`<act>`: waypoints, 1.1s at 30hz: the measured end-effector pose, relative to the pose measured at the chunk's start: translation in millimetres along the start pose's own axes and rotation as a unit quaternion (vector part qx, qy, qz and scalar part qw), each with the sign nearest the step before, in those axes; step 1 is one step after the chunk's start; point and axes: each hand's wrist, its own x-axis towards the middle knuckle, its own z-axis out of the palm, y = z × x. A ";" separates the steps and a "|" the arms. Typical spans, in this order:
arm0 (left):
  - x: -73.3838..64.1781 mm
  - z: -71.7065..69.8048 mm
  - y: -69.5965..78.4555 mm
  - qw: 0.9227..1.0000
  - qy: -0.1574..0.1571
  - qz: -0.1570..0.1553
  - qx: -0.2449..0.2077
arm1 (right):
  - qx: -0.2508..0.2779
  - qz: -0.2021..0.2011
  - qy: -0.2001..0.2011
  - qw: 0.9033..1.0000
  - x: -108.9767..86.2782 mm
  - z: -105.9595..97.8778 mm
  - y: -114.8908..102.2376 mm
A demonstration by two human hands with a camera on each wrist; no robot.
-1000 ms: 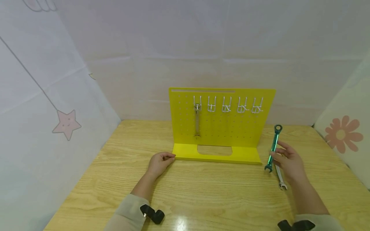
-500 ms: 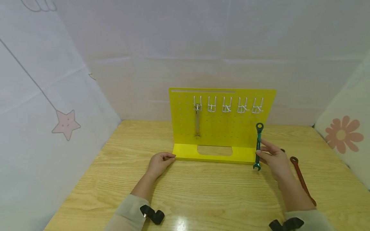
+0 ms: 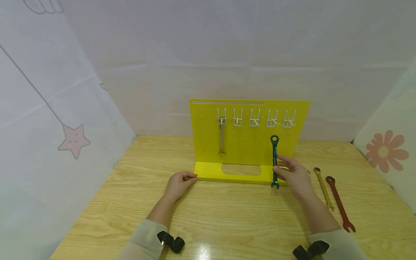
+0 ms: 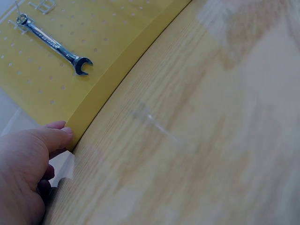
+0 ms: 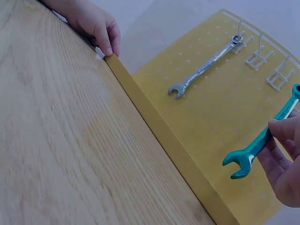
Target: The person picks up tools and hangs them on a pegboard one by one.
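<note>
A yellow pegboard stand (image 3: 208, 144) stands on the wooden table. My left hand (image 3: 179, 186) pinches the front left corner of its base, as the left wrist view confirms with the thumb on the edge (image 4: 71, 131). In my right hand (image 3: 294, 178), a green combination wrench (image 3: 274, 151) is held upright, ring end up, between thumb and fingers. It is in front of the board's right half, below the hooks. A silver combination wrench (image 3: 222, 139) hangs by its ring from the leftmost wire hook (image 3: 222, 112). Other wire hooks (image 3: 255, 119) to its right carry nothing.
Right of the board, a gold wrench (image 3: 324, 189) and a red wrench (image 3: 339, 204) lie on the table (image 3: 227, 216). A small bit of another tool (image 3: 308, 173) shows behind my right hand, mostly hidden. A pale cloth backdrop (image 3: 208, 47) surrounds the table.
My right hand has carried the green wrench leftward, from beside the board to in front of it, and the wrench has become more upright. The gold and red wrenches are uncovered. My left hand stays put.
</note>
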 end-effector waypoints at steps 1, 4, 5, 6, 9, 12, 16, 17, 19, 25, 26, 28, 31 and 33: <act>-0.2 0.0 -0.1 1.000 0.000 0.000 0.001 | 0.002 -0.002 -0.003 1.000 0.2 2.7 -1.1; -0.8 0.2 -0.3 1.000 0.000 0.000 0.002 | 0.009 -0.010 -0.013 1.000 1.0 10.8 -3.3; -1.0 0.4 -0.4 1.000 0.001 0.000 0.002 | 0.012 -0.013 -0.015 1.000 1.4 13.4 -3.8; -1.3 0.5 -0.5 1.000 0.001 0.000 0.002 | 0.012 -0.015 -0.017 1.000 1.8 16.1 -4.8; -1.5 0.8 -0.6 1.000 0.002 0.000 0.001 | 0.009 -0.019 -0.021 1.000 2.8 22.7 -8.3; -1.2 1.0 -1.1 1.000 0.001 0.002 0.001 | 0.002 -0.017 -0.023 1.000 3.9 28.2 -12.6; -0.9 0.7 -0.8 1.000 -0.001 0.004 0.000 | -0.007 -0.019 -0.027 0.999 6.4 35.6 -17.0; -0.8 0.6 -0.7 1.000 0.000 0.004 0.000 | -0.007 -0.021 -0.030 0.999 7.3 37.8 -18.5; -0.7 0.3 -0.1 1.000 0.000 0.004 0.000 | -0.005 -0.027 -0.035 0.999 9.0 42.4 -21.8; 0.4 0.2 0.0 1.000 0.000 0.000 0.001 | 0.030 -0.029 -0.043 0.998 15.3 57.2 -32.7; 0.6 0.2 -0.2 1.000 -0.001 0.001 0.002 | 0.036 -0.027 -0.042 0.998 16.2 59.7 -34.5; 0.5 0.0 -0.2 1.000 -0.001 0.001 0.004 | 0.041 -0.024 -0.042 0.998 18.3 64.2 -37.7; 0.6 -0.2 -0.7 1.000 -0.001 0.003 0.006 | 0.049 -0.019 -0.042 0.998 20.6 70.9 -42.2; 0.5 -0.3 -0.8 1.000 0.000 0.003 0.007 | 0.051 -0.016 -0.042 0.998 22.1 75.0 -45.1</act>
